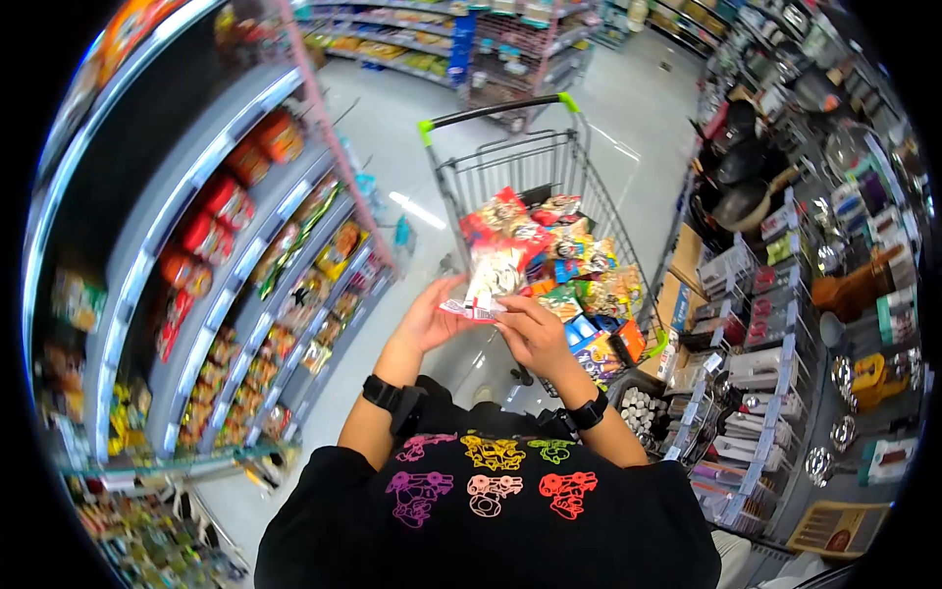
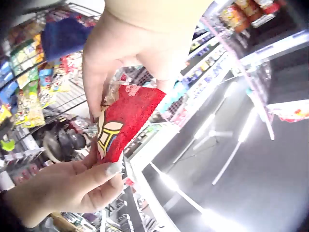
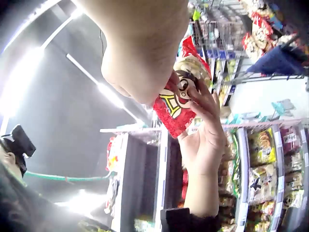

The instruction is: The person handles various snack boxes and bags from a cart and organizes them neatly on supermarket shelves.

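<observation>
A snack bag (image 1: 497,267), red and partly clear with pale pieces inside, is held up in front of the person, over the near side of the shopping cart. The left hand (image 1: 432,312) pinches one corner of its lower edge, and the right hand (image 1: 535,332) grips the other. A printed cartoon face on the snack bag (image 3: 181,94) shows in the right wrist view, between the left hand (image 3: 205,130) and the right hand (image 3: 140,63). In the left wrist view, red wrapping of the snack bag (image 2: 128,118) spans the gap between both hands.
The shopping cart (image 1: 599,201) stands ahead, its basket holding several colourful snack packets (image 1: 584,255). Curved shelves (image 1: 231,265) of packaged food line the left. To the right, a rack holds pans (image 1: 741,201) and kitchen tools. Pale floor (image 1: 392,128) lies between them.
</observation>
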A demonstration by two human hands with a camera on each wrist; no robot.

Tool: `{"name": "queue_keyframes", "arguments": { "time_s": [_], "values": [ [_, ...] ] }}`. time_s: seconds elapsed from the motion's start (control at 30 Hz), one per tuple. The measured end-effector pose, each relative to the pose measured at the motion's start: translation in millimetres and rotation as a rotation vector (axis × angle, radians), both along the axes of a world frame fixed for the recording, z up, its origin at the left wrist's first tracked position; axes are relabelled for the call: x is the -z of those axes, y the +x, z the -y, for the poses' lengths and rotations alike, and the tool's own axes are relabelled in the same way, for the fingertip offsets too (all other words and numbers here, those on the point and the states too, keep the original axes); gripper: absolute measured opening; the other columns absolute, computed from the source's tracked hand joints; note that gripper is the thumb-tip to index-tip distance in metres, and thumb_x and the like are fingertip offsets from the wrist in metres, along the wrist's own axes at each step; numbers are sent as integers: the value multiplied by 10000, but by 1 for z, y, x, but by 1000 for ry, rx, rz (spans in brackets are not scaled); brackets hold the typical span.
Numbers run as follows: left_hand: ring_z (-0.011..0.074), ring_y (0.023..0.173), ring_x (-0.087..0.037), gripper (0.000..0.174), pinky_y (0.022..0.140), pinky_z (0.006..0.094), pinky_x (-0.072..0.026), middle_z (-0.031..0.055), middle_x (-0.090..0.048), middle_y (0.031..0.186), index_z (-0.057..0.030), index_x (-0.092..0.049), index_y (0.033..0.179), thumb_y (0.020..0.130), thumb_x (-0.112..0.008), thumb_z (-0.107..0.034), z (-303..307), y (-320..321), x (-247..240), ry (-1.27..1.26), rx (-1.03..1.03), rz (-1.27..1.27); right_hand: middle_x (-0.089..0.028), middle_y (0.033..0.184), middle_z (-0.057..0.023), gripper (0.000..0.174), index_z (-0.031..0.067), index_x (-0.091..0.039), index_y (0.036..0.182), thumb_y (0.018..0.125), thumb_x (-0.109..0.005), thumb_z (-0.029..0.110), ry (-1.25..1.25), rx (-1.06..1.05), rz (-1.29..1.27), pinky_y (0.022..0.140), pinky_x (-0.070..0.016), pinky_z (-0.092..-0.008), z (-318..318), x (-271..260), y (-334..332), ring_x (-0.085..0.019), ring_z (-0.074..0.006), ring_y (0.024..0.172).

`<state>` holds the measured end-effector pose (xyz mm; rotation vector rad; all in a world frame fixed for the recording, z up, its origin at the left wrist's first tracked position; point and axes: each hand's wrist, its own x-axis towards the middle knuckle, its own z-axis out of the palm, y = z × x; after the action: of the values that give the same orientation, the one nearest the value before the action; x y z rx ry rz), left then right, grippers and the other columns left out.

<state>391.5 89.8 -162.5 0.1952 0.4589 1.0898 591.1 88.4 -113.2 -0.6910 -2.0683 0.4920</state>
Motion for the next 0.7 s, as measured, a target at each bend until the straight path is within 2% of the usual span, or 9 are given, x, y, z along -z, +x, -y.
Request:
{"name": "queue_keyframes", "arguments": {
  "time_s": [0.13, 0.23, 0.27, 0.37, 0.4, 0.47, 0.5, 0.6, 0.7],
  "values": [
    [230, 1025, -557, 496, 885, 356, -448, 162, -548, 1127, -44, -341, 1276, 840, -546, -162, 36, -58, -37, 218, -224, -443, -604, 997, -127, 218, 30, -631, 877, 662, -664, 31, 188, -234, 49, 673, -492, -317, 21, -31, -52, -608, -261, 802],
    [177, 1026, -545, 531, 860, 304, -447, 117, -547, 1130, -9, -369, 1253, 781, -605, -67, 70, -99, -65, 323, -322, -558, -606, 1016, -129, 268, 36, -640, 893, 626, -637, 13, 192, -349, 4, 680, -493, -324, 37, -37, -97, -610, -269, 803],
    [177, 1008, -554, 551, 853, 296, -449, 112, -550, 1123, -7, -382, 1244, 755, -633, -51, 85, -111, -72, 294, -419, -675, -614, 1000, -139, 257, 31, -639, 892, 637, -620, 9, 134, -369, -35, 709, -494, -326, 43, -36, -113, -613, -271, 826],
    [174, 1007, -553, 622, 851, 298, -451, 115, -552, 1111, 0, -359, 1256, 713, -661, -2, 126, -154, -83, 347, -615, -763, -630, 949, -170, 184, 16, -632, 855, 683, -569, -1, -28, -405, -205, 772, -481, -314, 64, -33, -167, -616, -268, 871],
    [174, 1009, -551, 640, 854, 300, -450, 118, -551, 1110, 2, -352, 1261, 703, -665, 11, 141, -166, -89, 351, -671, -773, -604, 990, -170, 175, -15, -596, 915, 750, -555, 24, -7, -414, -199, 758, -481, -308, 66, -23, -184, -615, -247, 858],
    [174, 1003, -554, 666, 852, 302, -453, 122, -554, 1105, 5, -340, 1268, 689, -669, 32, 166, -185, -87, 334, -767, -795, -541, 1060, -154, 250, -46, -513, 1038, 817, -534, 69, -470, -554, -399, 739, -479, -292, 83, -8, -219, -608, -217, 843],
    [174, 996, -559, 674, 848, 302, -457, 124, -557, 1101, 7, -334, 1270, 686, -668, 40, 175, -196, -85, 318, -805, -811, -475, 1103, -133, 324, -58, -428, 1121, 858, -516, 110, -556, -615, -401, 722, -472, -274, 85, 1, -233, -587, -179, 838],
    [167, 966, -577, 667, 828, 291, -471, 115, -573, 1079, 14, -330, 1271, 692, -660, 49, 205, -232, -77, 284, -864, -805, -464, 1121, -126, 346, -53, -414, 1132, 862, -522, 133, -735, -694, -392, 730, -461, -259, 100, 5, -275, -572, -170, 848],
    [150, 981, -566, 627, 852, 285, -459, 96, -565, 1102, 14, -340, 1261, 714, -648, 40, 224, -259, -71, 281, -870, -766, -527, 1057, -83, 315, -43, -471, 1094, 861, -535, 158, -917, -834, -350, 757, -442, -234, 111, 20, -312, -539, -113, 874]
  ]
}}
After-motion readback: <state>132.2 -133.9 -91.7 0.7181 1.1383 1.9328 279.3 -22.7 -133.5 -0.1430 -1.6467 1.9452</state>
